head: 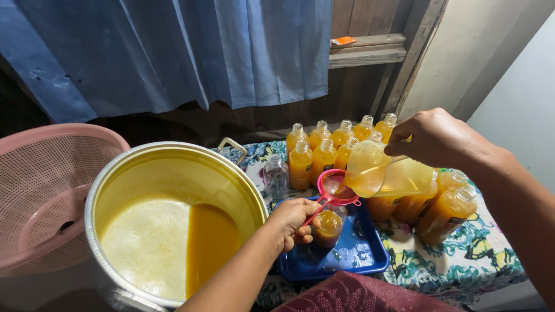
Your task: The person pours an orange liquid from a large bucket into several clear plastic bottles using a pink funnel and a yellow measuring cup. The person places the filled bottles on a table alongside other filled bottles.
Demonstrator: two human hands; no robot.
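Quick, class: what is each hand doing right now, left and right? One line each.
Left hand: closed on the handle of the pink strainer, held over a bottle.
Right hand: closed on a clear jug, tilted, pouring orange liquid.

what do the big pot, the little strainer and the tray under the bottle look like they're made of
Big pot: metal, probably aluminium or steel, from its shiny silver rim.
Strainer: pink plastic frame, apparently fine mesh inside.
Tray: glossy blue plastic, showing wet reflections.
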